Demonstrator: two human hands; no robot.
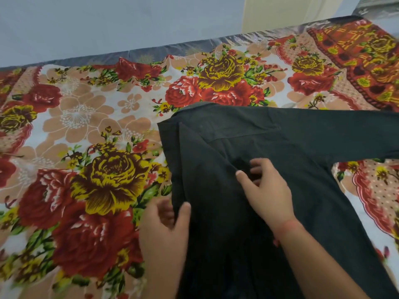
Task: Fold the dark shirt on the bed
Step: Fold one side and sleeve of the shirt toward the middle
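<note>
Hands (166, 225) (266, 188) at shirt (302, 143) edge and middle

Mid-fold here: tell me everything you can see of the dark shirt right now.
The dark shirt is plain blackish-green cloth, lightly creased, lying flat on the floral bed sheet. A layer looks folded in along its left side; one long sleeve stretches right, past the frame. Its lower part runs off the bottom. The left hand pinches the left edge, thumb on top. The right hand rests mid-shirt, fingers curled at a crease; a grip is unclear.
</note>
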